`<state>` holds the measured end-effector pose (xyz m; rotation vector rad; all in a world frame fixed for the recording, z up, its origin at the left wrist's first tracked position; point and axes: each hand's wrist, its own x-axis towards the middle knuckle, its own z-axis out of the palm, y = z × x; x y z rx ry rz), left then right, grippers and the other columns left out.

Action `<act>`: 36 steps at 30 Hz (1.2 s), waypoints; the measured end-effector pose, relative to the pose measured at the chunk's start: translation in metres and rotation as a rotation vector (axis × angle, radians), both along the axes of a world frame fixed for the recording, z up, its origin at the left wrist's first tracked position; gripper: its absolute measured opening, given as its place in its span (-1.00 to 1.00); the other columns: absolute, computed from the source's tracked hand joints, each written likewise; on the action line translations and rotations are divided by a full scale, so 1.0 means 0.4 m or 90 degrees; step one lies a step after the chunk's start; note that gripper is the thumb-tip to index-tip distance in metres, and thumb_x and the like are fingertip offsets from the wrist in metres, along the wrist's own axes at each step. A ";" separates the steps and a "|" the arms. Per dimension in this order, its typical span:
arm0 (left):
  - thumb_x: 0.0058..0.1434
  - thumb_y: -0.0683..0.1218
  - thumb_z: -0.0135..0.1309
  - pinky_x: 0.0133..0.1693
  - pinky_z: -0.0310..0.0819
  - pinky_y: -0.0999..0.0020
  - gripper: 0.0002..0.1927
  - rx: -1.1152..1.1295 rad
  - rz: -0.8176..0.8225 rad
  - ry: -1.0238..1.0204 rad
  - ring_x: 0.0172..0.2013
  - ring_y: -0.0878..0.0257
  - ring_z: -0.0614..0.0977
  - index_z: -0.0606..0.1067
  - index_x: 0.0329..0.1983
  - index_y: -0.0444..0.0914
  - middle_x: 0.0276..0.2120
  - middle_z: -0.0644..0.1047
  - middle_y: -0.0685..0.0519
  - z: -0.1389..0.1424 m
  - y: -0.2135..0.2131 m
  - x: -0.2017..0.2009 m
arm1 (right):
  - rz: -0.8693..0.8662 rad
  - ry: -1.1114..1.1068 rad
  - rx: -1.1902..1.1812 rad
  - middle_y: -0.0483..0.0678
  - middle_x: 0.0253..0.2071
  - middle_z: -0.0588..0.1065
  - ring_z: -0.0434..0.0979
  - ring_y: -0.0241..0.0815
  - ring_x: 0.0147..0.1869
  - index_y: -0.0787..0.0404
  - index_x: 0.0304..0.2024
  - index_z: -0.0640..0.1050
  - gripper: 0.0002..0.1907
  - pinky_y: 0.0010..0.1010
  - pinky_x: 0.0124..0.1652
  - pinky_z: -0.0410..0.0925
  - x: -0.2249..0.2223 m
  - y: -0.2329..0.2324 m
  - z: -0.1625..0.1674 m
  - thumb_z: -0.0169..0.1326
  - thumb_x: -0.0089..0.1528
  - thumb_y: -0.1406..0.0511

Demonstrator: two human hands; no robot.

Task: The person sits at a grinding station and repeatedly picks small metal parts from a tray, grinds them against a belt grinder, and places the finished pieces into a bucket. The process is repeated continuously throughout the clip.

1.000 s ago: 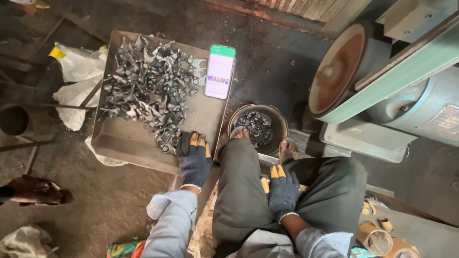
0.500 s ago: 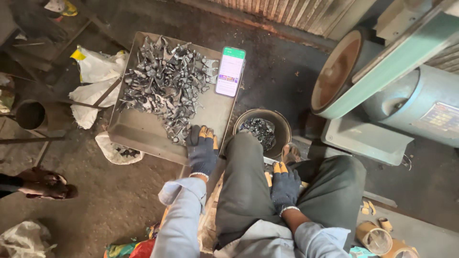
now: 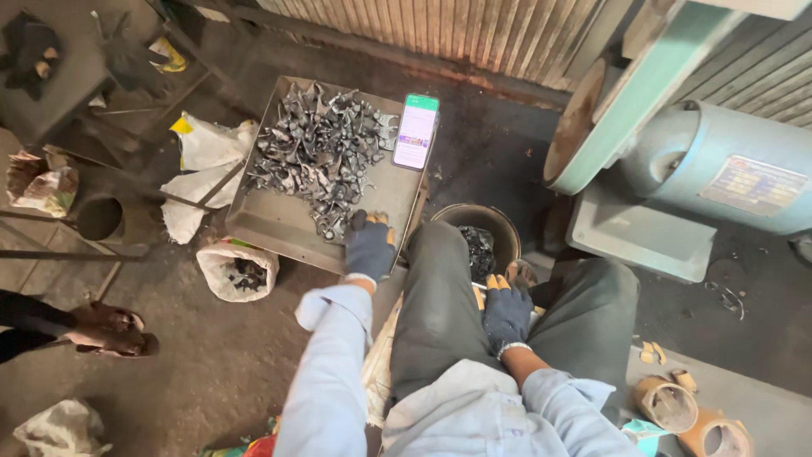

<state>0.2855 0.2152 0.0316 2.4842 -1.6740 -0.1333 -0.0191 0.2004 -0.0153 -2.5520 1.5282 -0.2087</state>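
The fingers of the left hand, in a dark blue work glove with orange fingertips, lie loosely spread and flat over the near edge of the shallow grey metal tray, clamped on nothing that shows. Just beyond those fingertips, touching or nearly touching them, begins the heap of small dark grey forged metal parts, which fills the far and middle part of the tray and thins out towards the glove; whether a part sits under the fingers I cannot tell. The right hand, gloved the same way, rests on the person's grey-trousered right thigh, its fingers slightly parted and holding nothing. Just ahead of it, between the knees, stands a round black metal bucket with more dark pieces inside, close beside the tray's right corner. A smartphone with a lit green and white screen leans on the tray's far right edge, well apart from both hands. To the right stands a pale green belt grinder with a blue-grey motor. Left of the tray lie white plastic sacks, one open sack with dark scrap, and another person's sandalled foot at the left border.
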 end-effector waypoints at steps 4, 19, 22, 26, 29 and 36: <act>0.22 -0.05 0.04 -0.19 0.47 -0.05 -0.66 -0.034 0.021 0.053 -0.21 -0.20 0.62 0.56 0.02 -0.26 -0.01 0.54 -0.28 0.052 -0.011 0.052 | 0.019 -0.044 -0.016 0.05 0.06 0.56 0.54 0.06 0.07 0.15 0.16 0.52 -0.56 -0.02 0.07 0.28 -0.006 -0.005 0.023 0.00 0.26 0.16; 0.20 -0.02 0.12 -0.19 0.47 -0.01 -0.80 -0.192 0.039 0.053 -0.26 -0.13 0.63 0.54 -0.23 -0.24 -0.34 0.59 -0.18 0.085 -0.036 -0.086 | -0.210 -0.432 0.483 0.11 -0.01 0.58 0.57 0.00 0.08 0.13 0.16 0.57 -0.51 -0.26 0.08 0.36 -0.028 -0.049 0.144 0.08 0.28 0.03; 0.31 0.03 0.10 -0.15 0.48 -0.02 -0.71 -0.270 0.051 0.193 -0.24 -0.17 0.63 0.49 -0.02 -0.22 -0.27 0.58 -0.21 0.078 -0.050 -0.225 | -0.208 -0.682 0.573 -0.01 -0.03 0.59 0.57 -0.18 0.04 0.22 0.15 0.55 -0.50 -0.36 0.04 0.37 -0.021 -0.058 0.166 0.07 0.28 0.07; 0.31 0.00 0.05 -0.07 0.51 -0.01 -0.41 -0.288 -0.108 0.324 -0.10 -0.24 0.62 0.33 0.41 -0.17 -0.02 0.55 -0.31 0.039 -0.005 -0.491 | -0.218 -0.937 0.728 -0.09 0.01 0.56 0.53 -0.27 0.05 0.29 0.17 0.54 -0.56 -0.43 0.01 0.38 -0.047 -0.081 0.181 0.13 0.29 0.22; 0.27 -0.01 0.07 -0.03 0.46 -0.07 -0.28 -0.159 -0.209 0.370 -0.06 -0.31 0.57 0.20 0.49 -0.23 0.08 0.49 -0.36 0.025 0.013 -0.581 | -0.275 -1.011 0.746 -0.03 0.02 0.57 0.55 -0.22 0.04 0.32 0.17 0.53 -0.58 -0.42 -0.02 0.43 -0.121 -0.089 0.179 0.12 0.29 0.27; 0.39 0.06 0.08 -0.18 0.56 0.23 -0.55 0.120 0.034 1.068 -0.23 0.08 0.64 0.54 0.04 -0.45 -0.21 0.60 -0.09 0.069 -0.048 -0.592 | -0.220 -1.181 0.768 0.06 0.01 0.49 0.44 -0.12 -0.06 0.35 0.28 0.47 -0.59 -0.30 -0.16 0.32 -0.200 -0.096 0.174 0.09 0.45 0.24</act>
